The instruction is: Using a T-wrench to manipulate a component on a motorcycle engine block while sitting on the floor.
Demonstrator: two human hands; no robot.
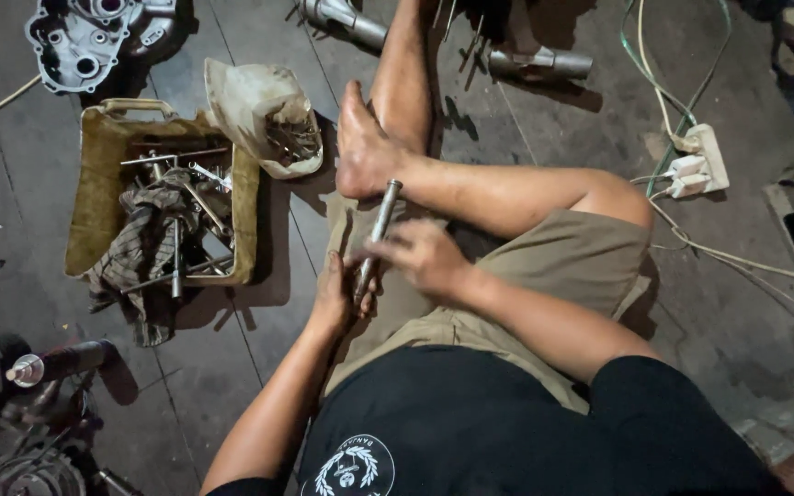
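- Left hand [337, 296] is wrapped around the lower end of a metal rod [376, 241], fingers closed on it, palm side mostly hidden so I can't really tell how tight the hold is.
- Right hand [425, 255] comes in from the other side, fingers curled and pinching the rod about midway, thumb against the shaft.
- The rod is tilted, top end up near the foot [365, 147], bottom end down in the left hand, all of it sitting over the lap (khaki shorts).
- Left forearm runs up from the bottom of the shot, fairly straight. Right forearm crosses in from the right, elbow bent, wrist dropped toward the rod.
- Person sits on the floor with one leg folded across, bare foot just above the rod tip.
- To the left: a tray [103, 138] full of tools and a rag, a bag [264, 115] of what look like bolts beside it.
- Top left there's an engine cover [85, 41]; on the right, a power strip [698, 161] with cables.
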